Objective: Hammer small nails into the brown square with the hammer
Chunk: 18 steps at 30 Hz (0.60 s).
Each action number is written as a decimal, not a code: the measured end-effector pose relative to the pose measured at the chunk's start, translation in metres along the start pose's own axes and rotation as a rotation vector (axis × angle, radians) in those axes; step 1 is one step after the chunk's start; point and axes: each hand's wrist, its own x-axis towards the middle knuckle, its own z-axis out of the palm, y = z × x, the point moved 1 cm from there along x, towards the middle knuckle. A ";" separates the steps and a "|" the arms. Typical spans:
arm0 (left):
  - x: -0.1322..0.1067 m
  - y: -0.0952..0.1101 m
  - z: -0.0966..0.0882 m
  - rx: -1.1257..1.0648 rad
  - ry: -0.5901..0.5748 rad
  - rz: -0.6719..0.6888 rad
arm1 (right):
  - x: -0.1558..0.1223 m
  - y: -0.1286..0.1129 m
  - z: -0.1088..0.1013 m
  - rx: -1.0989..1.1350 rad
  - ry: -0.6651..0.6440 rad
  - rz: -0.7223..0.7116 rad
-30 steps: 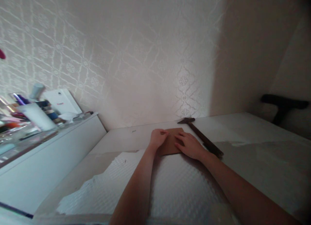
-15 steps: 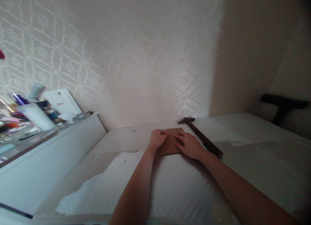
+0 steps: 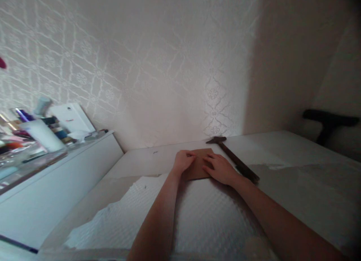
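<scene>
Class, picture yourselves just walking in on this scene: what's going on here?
A person's bare left hand and right hand are both at a flat brown board. The left is at its left side, fingertips drawn together; whether they pinch something is too small to tell. The right is at its right side, fingers spread. A hammer lies to the right, held by neither hand. A white textured sheet lies nearer the viewer.

The board (image 3: 200,170) in front of me has a matt, plain face, wood or cardboard; I cannot tell which. Hammer (image 3: 233,156): dull metal head, wooden-looking handle. Sheet (image 3: 205,216) nearest me: dimpled. Wallpaper (image 3: 213,99): satin-glossy pattern. Cabinet (image 3: 70,182): smooth.
</scene>
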 end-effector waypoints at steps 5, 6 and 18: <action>-0.001 0.001 -0.001 0.018 0.000 -0.004 | 0.000 -0.001 -0.001 0.002 -0.001 -0.004; -0.001 0.002 -0.002 0.019 -0.001 -0.001 | 0.000 -0.001 -0.001 0.003 -0.003 -0.005; 0.003 -0.007 0.001 0.005 -0.023 -0.041 | 0.000 0.001 0.002 0.004 -0.004 0.002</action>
